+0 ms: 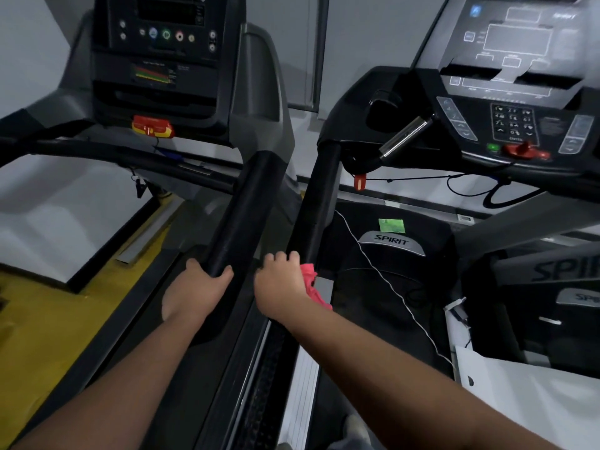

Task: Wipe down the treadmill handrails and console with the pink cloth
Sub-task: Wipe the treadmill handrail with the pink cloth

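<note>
Head view: left hand [198, 287] clasps one black handrail [242, 206], right hand [279, 282] clamps pink cloth [310, 280] on neighbouring handrail [319, 196].

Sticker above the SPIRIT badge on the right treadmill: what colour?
Bright green. The sticker shows best in the head view, just above the SPIRIT badge.

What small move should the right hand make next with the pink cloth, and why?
Probably slide the right hand and the pink cloth forward along the black handrail toward the console: the cloth sits at the rail's near end, with its whole length ahead. The left hand grips the neighbouring rail.
</note>
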Available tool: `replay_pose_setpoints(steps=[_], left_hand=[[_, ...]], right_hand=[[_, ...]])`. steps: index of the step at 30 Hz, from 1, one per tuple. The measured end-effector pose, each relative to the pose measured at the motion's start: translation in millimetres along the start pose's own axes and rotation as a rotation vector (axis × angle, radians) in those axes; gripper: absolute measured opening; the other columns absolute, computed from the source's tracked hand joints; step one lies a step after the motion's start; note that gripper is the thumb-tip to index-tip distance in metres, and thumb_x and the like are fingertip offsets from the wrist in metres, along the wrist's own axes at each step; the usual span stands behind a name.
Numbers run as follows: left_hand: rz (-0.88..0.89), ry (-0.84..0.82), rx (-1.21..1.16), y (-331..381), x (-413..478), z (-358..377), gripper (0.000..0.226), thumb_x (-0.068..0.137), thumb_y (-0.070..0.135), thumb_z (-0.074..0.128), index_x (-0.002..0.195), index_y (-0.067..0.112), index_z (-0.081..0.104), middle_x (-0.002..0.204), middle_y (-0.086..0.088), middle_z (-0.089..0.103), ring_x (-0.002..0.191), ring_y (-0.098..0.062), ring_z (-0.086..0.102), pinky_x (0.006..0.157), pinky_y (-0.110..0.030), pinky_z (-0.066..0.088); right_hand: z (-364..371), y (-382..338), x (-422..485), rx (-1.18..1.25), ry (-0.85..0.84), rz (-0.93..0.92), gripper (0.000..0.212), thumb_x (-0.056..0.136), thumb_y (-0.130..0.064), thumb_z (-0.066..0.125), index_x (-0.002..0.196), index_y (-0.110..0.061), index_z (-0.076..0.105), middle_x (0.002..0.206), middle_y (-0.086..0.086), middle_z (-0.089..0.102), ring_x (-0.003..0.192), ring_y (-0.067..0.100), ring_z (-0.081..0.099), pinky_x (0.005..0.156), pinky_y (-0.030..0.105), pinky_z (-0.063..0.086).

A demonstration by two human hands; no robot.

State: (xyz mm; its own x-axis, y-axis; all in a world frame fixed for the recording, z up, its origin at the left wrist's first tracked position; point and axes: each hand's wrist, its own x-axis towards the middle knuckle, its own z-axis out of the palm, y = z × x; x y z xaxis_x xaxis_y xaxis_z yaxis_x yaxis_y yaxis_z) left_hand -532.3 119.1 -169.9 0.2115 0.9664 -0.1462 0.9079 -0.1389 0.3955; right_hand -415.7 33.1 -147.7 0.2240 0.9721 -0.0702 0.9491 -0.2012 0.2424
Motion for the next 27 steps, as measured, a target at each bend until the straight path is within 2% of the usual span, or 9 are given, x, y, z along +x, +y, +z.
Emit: replay_pose_setpoints(steps=[3,5,8,12,14,16,18,21,27], left_hand=[[0.007,-0.02,-0.02,-2.5,0.7,-0.4,0.061,0.085,0.062,0.048,0.118,0.01,0.047,0.085,-0.004,0.059,0.071,-0.022,0.058,0.053,-0.028,0.041],[0.011,-0.025,-0.039,-3.9,1.7,0.1,0.062,0.085,0.063,0.048,0.119,0.011,0.047,0.087,-0.005,0.061,0.073,-0.023,0.059,0.055,-0.029,0.043],[0.018,-0.02,-0.032,-3.4,1.9,0.9,0.058,0.087,0.06,0.047,0.117,0.01,0.046,0.085,-0.004,0.06,0.069,-0.021,0.057,0.052,-0.029,0.04],[0.03,-0.013,-0.019,-0.7,2.9,1.6,0.056,0.089,0.059,0.045,0.115,0.01,0.044,0.08,-0.002,0.057,0.064,-0.019,0.055,0.049,-0.028,0.04],[0.029,-0.007,-0.009,0.6,3.6,1.4,0.054,0.089,0.059,0.044,0.111,0.01,0.044,0.079,-0.003,0.057,0.064,-0.019,0.055,0.05,-0.028,0.04],[0.031,-0.007,-0.009,1.4,3.9,0.8,0.05,0.089,0.059,0.044,0.106,0.011,0.043,0.078,-0.002,0.056,0.063,-0.019,0.054,0.05,-0.028,0.041],[0.036,-0.006,-0.018,2.3,3.7,0.5,0.048,0.089,0.058,0.044,0.103,0.012,0.042,0.077,-0.002,0.056,0.063,-0.019,0.055,0.051,-0.029,0.041],[0.037,0.002,-0.015,2.5,3.7,0.5,0.047,0.089,0.058,0.045,0.1,0.012,0.042,0.076,-0.002,0.055,0.062,-0.018,0.053,0.05,-0.029,0.038],[0.026,-0.01,-0.005,2.3,4.3,-0.3,0.052,0.088,0.059,0.045,0.106,0.011,0.043,0.08,-0.004,0.057,0.065,-0.021,0.054,0.052,-0.03,0.04]], right_hand=[[0.6,-5.1,4.6,-0.049,-0.009,-0.047,0.032,0.093,-0.025,0.044,0.119,-0.013,0.058,0.12,0.013,0.051,0.109,0.032,0.047,0.096,0.043,0.031],[9.5,-1.1,-4.7,0.094,0.125,-0.061,0.029,0.091,-0.029,0.046,0.109,-0.015,0.063,0.11,0.01,0.055,0.101,0.031,0.051,0.088,0.043,0.036],[32.2,7.9,-25.9,0.476,0.367,0.062,0.028,0.083,-0.04,0.044,0.085,-0.022,0.066,0.081,-0.001,0.057,0.076,0.022,0.056,0.064,0.036,0.04],[52.4,20.0,-49.4,1.053,0.377,0.268,0.029,0.083,-0.035,0.045,0.103,-0.023,0.062,0.092,-0.006,0.05,0.084,0.014,0.053,0.074,0.028,0.043],[50.2,20.5,-51.4,1.363,0.43,0.417,0.014,0.091,-0.02,0.048,0.098,-0.03,0.055,0.099,-0.006,0.053,0.09,0.005,0.056,0.079,0.019,0.045],[45.7,18.7,-49.5,1.518,0.493,0.532,0.023,0.094,-0.011,0.047,0.092,-0.035,0.049,0.101,-0.005,0.056,0.095,-0.001,0.056,0.079,0.01,0.043],[45.5,18.7,-43.4,1.347,0.462,0.53,0.019,0.092,-0.014,0.049,0.095,-0.032,0.053,0.099,-0.006,0.054,0.095,0.005,0.054,0.082,0.02,0.044],[38.0,18.3,-30.5,0.748,0.344,0.435,0.027,0.09,-0.031,0.042,0.106,-0.022,0.062,0.1,0.001,0.053,0.092,0.023,0.053,0.078,0.037,0.042],[2.3,-7.4,6.5,-0.04,-0.044,0.068,0.035,0.097,-0.024,0.037,0.125,-0.013,0.054,0.123,0.013,0.046,0.108,0.033,0.045,0.088,0.041,0.034]])
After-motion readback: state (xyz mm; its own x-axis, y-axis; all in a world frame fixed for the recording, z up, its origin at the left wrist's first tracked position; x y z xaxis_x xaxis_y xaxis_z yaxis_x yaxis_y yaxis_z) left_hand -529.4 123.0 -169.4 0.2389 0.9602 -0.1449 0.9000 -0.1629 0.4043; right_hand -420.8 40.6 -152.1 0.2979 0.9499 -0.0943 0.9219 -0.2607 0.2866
